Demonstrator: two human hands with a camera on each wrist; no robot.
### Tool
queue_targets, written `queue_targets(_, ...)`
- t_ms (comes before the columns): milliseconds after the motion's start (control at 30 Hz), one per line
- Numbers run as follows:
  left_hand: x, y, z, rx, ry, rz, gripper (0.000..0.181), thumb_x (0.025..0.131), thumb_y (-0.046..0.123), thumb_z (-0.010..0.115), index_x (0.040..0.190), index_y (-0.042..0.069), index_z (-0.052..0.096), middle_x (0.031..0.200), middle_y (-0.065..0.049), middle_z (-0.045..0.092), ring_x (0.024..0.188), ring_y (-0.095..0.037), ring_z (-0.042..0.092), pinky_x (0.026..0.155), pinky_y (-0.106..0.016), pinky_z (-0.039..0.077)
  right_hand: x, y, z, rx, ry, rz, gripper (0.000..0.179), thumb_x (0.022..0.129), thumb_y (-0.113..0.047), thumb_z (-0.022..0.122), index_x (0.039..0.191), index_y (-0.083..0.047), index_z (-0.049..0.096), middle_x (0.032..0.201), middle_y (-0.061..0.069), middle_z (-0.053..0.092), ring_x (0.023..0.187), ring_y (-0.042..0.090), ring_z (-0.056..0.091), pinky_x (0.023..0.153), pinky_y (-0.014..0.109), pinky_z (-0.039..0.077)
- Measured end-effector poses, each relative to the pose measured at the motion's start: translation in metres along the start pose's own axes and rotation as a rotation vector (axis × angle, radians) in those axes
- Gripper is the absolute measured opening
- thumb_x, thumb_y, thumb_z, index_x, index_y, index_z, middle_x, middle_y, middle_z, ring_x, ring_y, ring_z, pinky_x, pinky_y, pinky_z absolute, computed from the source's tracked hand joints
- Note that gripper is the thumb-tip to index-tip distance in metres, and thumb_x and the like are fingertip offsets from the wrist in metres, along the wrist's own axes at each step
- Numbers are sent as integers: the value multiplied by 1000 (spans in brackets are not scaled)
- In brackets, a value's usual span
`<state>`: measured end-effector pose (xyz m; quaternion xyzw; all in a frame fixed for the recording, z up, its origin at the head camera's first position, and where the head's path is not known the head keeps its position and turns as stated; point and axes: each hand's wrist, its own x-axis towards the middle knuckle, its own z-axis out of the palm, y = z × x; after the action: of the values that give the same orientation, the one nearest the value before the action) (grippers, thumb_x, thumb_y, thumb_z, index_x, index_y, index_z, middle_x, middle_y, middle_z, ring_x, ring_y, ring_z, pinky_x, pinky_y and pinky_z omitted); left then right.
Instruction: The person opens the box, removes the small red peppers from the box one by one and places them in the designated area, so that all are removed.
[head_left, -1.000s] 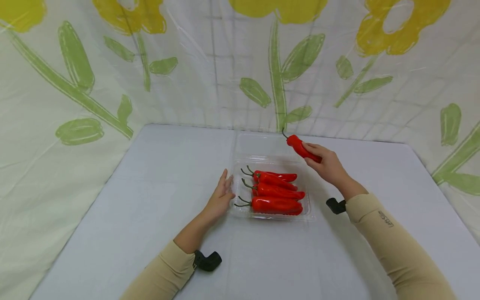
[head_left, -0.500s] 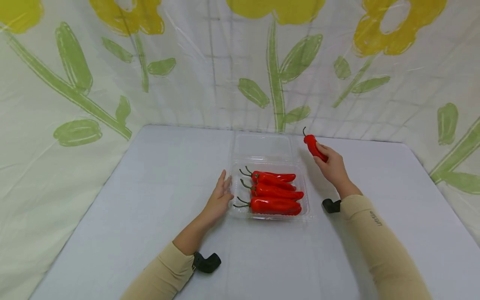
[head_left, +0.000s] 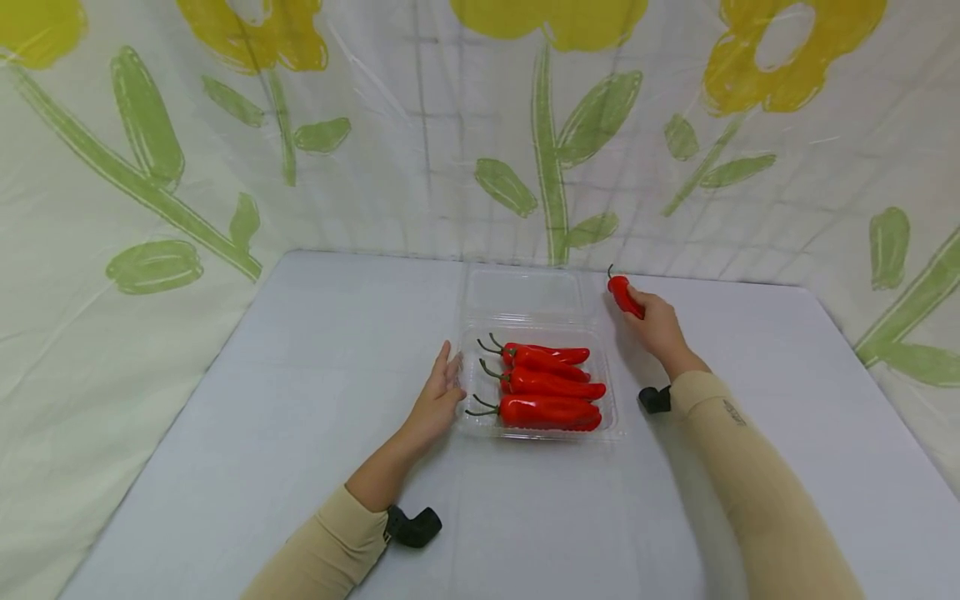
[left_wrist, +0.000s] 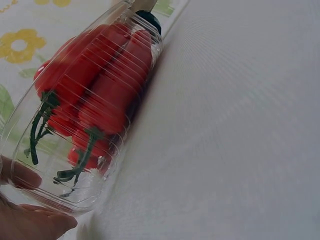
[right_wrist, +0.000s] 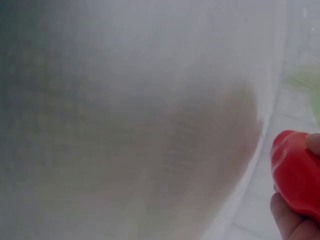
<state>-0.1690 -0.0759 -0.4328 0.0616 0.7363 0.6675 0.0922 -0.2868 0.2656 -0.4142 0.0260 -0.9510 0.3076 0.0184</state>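
Note:
A long red pepper (head_left: pixel 625 296) with a thin green stem is gripped by my right hand (head_left: pixel 656 329), above the far right part of the table. In the right wrist view the fingertips press against the glossy red pepper (right_wrist: pixel 297 172) at the right edge. My left hand (head_left: pixel 437 400) rests at the left side of a clear plastic clamshell box (head_left: pixel 611 421), its fingers straight along the wall. Several red peppers (head_left: pixel 551 411) lie in the box, stems to the left. The left wrist view has the thumb (left_wrist: pixel 42 221) right at the box's near corner.
The box's clear lid (head_left: pixel 525 292) lies folded back toward the far edge of the white table (head_left: pixel 360 317). Behind the table hangs a white curtain (head_left: pixel 360 200) with yellow flowers and green leaves. Black wrist-worn cameras (head_left: pixel 415 527) stick out beside both sleeves.
My right hand has carried the pepper to the right, away from over the box's lid, and then slightly lower. The left hand and the box have stayed in place.

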Motion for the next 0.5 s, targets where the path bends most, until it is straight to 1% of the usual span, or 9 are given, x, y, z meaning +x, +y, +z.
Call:
queue_targets(133,-1,2,0,-1,-1,-2,74,84,-8,32,149,2,-2,153,-25,16,143,-35,13,115,-50,11,5,-3,2,-72,-60,-15,53,92,-6,50,141,5,31,135,34,41,119,46,43,102,54,37)
queue_targets(233,-2,2,0,-7,-6,0,74,84,-9,31,149,2,-2,153,-26,15,143,-36,13,115,-51,11,7,-5,3,-108,-83,-20,54,92,-7,50,141,7,30,136,34,41,120,46,43,103,53,36)
queue_targets(400,-1,1,0,-10,-8,4,74,84,-9,32,149,1,-3,152,-26,15,142,-36,13,115,-50,11,8,-9,7,-201,-145,-27,57,92,-5,47,141,11,25,138,38,33,125,50,38,106,54,32)
queue_targets(500,0,0,0,-7,-10,4,75,83,-9,32,149,1,-3,152,-26,15,142,-36,13,115,-50,11,7,-14,9,-267,-172,-37,56,92,-6,46,141,12,26,138,41,31,124,53,38,105,55,32)
